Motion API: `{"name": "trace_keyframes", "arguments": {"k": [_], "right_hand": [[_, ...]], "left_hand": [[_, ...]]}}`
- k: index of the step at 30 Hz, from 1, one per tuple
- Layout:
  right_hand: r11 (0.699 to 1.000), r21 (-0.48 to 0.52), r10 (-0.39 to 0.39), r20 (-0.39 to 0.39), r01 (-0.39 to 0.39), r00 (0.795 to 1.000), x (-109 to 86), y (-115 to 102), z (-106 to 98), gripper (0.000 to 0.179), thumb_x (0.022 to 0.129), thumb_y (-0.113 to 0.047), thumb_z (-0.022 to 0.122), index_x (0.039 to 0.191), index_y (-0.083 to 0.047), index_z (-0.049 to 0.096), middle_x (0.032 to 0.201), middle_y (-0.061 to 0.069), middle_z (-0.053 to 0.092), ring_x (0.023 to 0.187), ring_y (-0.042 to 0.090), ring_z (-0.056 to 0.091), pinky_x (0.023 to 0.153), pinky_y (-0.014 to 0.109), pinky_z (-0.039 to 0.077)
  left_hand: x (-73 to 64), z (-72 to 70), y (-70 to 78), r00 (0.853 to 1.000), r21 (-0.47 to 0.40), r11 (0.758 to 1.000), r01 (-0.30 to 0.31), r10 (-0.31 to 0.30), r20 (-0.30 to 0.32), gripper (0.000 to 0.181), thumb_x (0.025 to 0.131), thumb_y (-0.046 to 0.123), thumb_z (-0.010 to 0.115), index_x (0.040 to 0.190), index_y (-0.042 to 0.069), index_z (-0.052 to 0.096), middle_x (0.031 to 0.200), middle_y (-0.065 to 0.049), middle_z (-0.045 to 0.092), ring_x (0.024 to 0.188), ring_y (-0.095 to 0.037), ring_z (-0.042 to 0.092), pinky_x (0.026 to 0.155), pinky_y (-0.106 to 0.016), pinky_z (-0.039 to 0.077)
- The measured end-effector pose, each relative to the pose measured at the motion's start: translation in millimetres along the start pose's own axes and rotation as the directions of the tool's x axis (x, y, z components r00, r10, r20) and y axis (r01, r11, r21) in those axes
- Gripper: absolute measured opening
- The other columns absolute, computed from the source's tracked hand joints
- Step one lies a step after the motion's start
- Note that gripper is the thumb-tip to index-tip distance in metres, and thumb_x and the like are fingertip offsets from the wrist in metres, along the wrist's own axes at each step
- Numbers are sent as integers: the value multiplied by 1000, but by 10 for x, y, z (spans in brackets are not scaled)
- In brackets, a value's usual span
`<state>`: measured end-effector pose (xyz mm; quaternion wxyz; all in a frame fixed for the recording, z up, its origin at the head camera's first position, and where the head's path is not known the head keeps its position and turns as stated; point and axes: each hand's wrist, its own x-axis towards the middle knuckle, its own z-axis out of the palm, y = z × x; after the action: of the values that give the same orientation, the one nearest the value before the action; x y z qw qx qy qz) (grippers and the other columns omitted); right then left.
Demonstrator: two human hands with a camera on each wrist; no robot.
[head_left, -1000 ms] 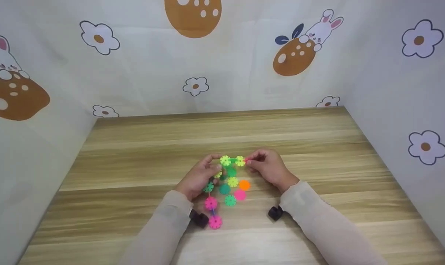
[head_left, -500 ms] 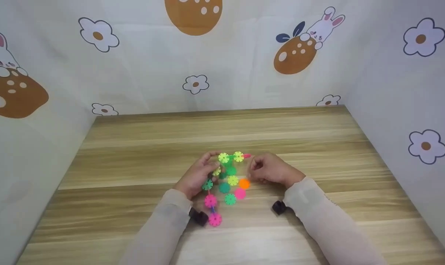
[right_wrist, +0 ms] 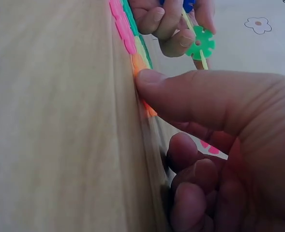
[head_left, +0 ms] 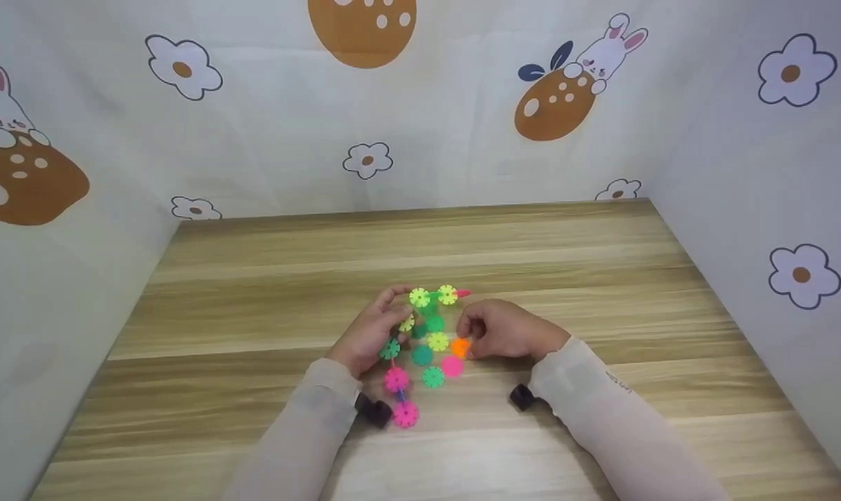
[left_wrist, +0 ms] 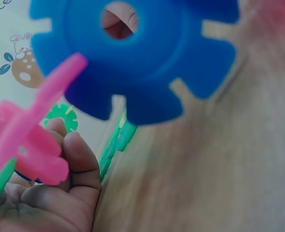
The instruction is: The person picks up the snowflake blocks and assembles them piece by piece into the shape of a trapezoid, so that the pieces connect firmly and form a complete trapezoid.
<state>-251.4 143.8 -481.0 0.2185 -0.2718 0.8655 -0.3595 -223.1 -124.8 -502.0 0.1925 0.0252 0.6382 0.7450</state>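
Observation:
My left hand (head_left: 373,332) holds a chain of notched plastic discs (head_left: 396,380) slotted together on edge. Yellow discs (head_left: 447,294) and a small pink end piece sit at its far end, and pink discs hang toward me. Close to the camera in the left wrist view is a blue disc (left_wrist: 147,63) of the chain, with a pink disc (left_wrist: 36,150) near the curled fingers. My right hand (head_left: 509,330) pinches an orange disc (head_left: 459,347) at the table, its thumb (right_wrist: 154,79) on the disc; the index fingertip is mostly hidden.
Loose discs lie between the hands: a yellow one (head_left: 438,342), a pink one (head_left: 452,367), a teal one (head_left: 422,355) and green ones (head_left: 433,376). The wooden table (head_left: 253,264) meets a patterned cloth backdrop (head_left: 448,104). A black wrist camera (head_left: 521,397) sits below the right sleeve.
The right hand has let go of the pink piece at the chain's far end and moved down toward me to the orange disc. My left hand keeps its hold, almost unmoved.

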Motion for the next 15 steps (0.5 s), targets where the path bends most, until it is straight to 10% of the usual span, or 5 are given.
{"name": "trace_keyframes", "arguments": {"k": [7,15], "right_hand": [[984,177,-14,-25,19,1000,36,99,-27,21,83,3,77,91,-8,61,86,-2,62,76,14,56,69,26,50],[829,558,91,-81,-30,993,74,266,-77,24,89,5,66,110,-3,57,83,5,63,65,15,63,63,26,59]], "left_hand": [[10,-13,-17,1000,-5,1000,-2,2,-6,38,109,20,53,147,21,50,90,1,59,66,-11,49,73,-30,56],[39,-27,-29,999,49,998,-36,35,27,43,109,18,56,150,18,45,94,1,61,69,-12,47,73,-29,52]]}}
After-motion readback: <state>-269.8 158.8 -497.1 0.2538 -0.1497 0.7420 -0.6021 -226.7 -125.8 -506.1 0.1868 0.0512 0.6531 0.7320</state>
